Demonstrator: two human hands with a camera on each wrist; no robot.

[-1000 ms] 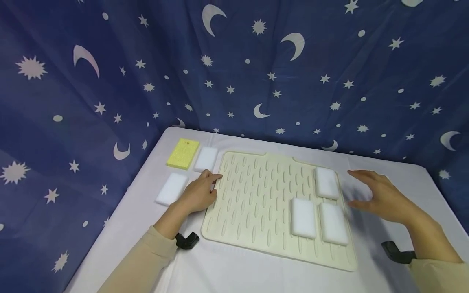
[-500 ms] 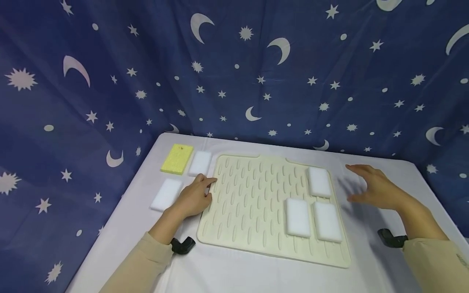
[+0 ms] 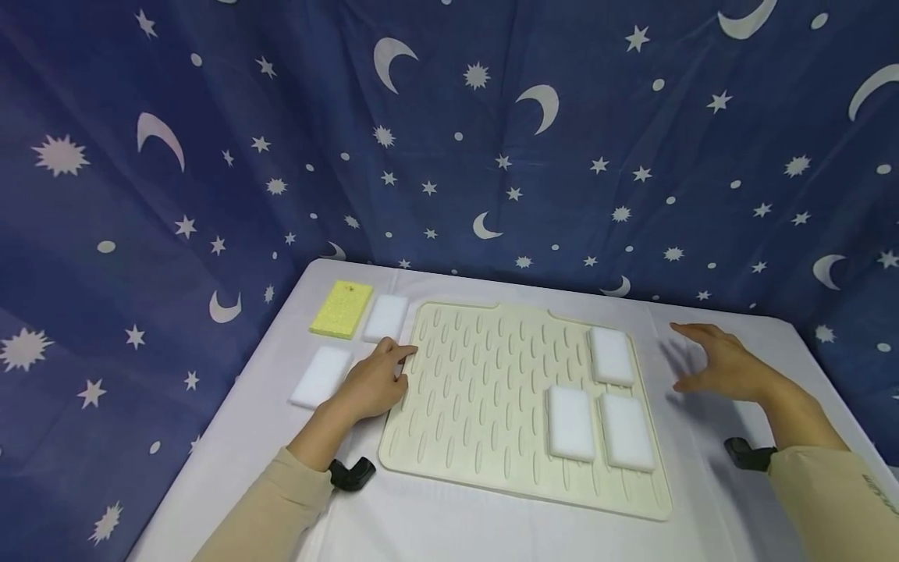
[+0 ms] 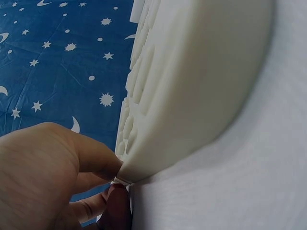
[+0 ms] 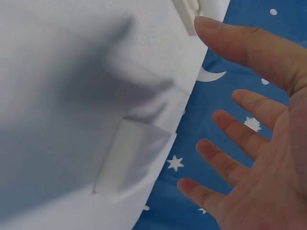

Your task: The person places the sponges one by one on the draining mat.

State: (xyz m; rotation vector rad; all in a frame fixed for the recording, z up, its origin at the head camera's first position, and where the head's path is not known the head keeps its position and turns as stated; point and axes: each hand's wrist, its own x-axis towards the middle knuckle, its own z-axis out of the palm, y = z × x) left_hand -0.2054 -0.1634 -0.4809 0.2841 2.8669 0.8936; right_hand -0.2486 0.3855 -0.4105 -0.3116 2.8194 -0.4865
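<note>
A cream ribbed drying mat (image 3: 485, 390) lies on the table. My left hand (image 3: 375, 382) is at the mat's left edge, its index finger reaching onto the rim. In the left wrist view, the finger and thumb pinch that edge (image 4: 158, 143). Three white sponges rest on the mat's right side: a far one (image 3: 612, 357), a near left one (image 3: 570, 423) and a near right one (image 3: 627, 432). My right hand (image 3: 730, 367) hovers over the cloth to the right of the mat. Its fingers and thumb are spread apart with nothing between them, as the right wrist view shows.
Left of the mat lie a yellow sponge (image 3: 342, 309), a white sponge (image 3: 385, 318) beside it and another white sponge (image 3: 321, 377) nearer me. A white cloth (image 3: 449, 523) covers the table. A dark blue curtain (image 3: 421, 101) with moons and stars hangs behind and to the left.
The head view has shifted slightly. Both hands keep nearly the same places relative to the mat, and the sponges stay where they were.
</note>
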